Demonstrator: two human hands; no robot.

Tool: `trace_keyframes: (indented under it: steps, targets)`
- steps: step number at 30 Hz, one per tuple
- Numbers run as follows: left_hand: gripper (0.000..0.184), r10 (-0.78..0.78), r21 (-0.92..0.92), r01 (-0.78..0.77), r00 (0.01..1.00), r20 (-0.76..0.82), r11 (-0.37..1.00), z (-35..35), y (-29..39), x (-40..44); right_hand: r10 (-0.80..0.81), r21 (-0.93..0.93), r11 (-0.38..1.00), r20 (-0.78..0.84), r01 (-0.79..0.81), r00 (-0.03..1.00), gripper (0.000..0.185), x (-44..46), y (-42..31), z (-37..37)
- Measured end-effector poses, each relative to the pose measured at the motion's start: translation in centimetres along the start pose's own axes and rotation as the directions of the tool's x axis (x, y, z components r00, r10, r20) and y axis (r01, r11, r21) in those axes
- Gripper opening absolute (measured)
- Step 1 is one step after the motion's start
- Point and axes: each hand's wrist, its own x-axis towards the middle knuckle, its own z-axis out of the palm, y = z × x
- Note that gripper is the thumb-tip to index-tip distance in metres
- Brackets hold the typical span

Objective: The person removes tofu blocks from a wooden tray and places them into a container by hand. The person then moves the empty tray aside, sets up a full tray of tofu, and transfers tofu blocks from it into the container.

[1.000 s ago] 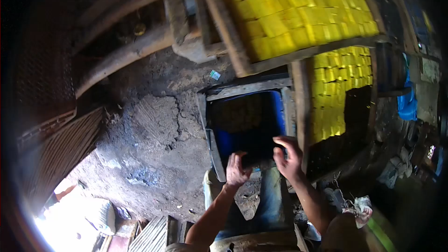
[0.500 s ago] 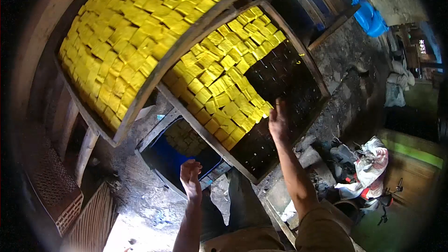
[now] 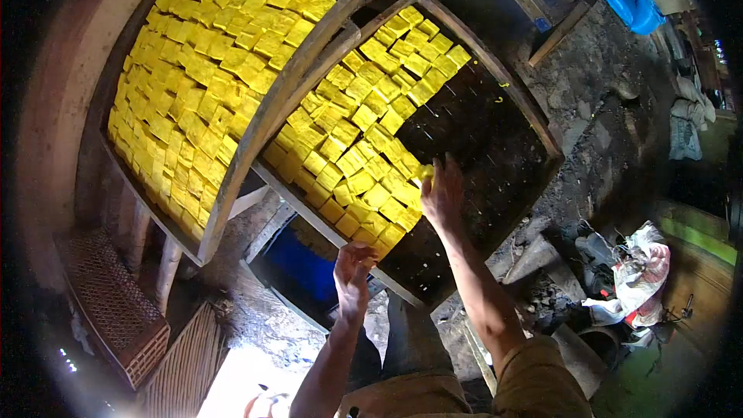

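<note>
mid-frame, a yellow block [image 3: 424, 173] sits at the edge of the packed rows [image 3: 364, 156], just left of the right hand, [image 3: 443, 190] the nearer one; its fingers bend around it, grip and long axis unclear. lower down, the left hand [image 3: 352, 277] half-curls by the tray rim [image 3: 301, 207], contents hidden.

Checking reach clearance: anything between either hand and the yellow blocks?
Nothing visible for the right hand, right at the edge of the yellow blocks. The left hand overlaps the wooden rim bordering them; its height above that rim can't be judged.
</note>
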Motion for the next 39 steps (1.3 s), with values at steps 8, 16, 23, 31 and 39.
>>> trace_keyframes:
  steps: [8,16,23,31,39]
  targets:
    - [0.024,0.014,0.133,-0.023,0.998,0.067,0.991,1.3,2.2,1.7,0.181,0.606,0.724,0.293,-0.329,0.939,0.039,0.1,-0.4,-2.0]
    - [0.027,-0.038,0.129,0.024,0.994,0.106,0.991,-0.5,3.2,3.4,0.048,0.25,0.966,0.054,-0.06,0.997,0.053,2.1,-1.4,3.9]
    - [0.027,-0.176,0.005,0.181,0.952,0.251,0.984,-4.3,3.2,6.2,0.161,0.427,0.886,0.084,-0.182,0.983,0.056,0.3,-2.8,3.1]
    - [0.028,-0.232,-0.063,0.271,0.905,0.357,0.961,-7.1,3.7,8.6,0.262,0.623,0.666,0.32,-0.41,0.911,0.046,4.4,-4.0,3.9]
    - [0.042,-0.185,-0.028,0.214,0.895,0.406,0.976,-7.0,2.1,12.5,0.17,0.304,0.941,-0.053,-0.147,0.984,0.039,4.1,-8.4,3.7]
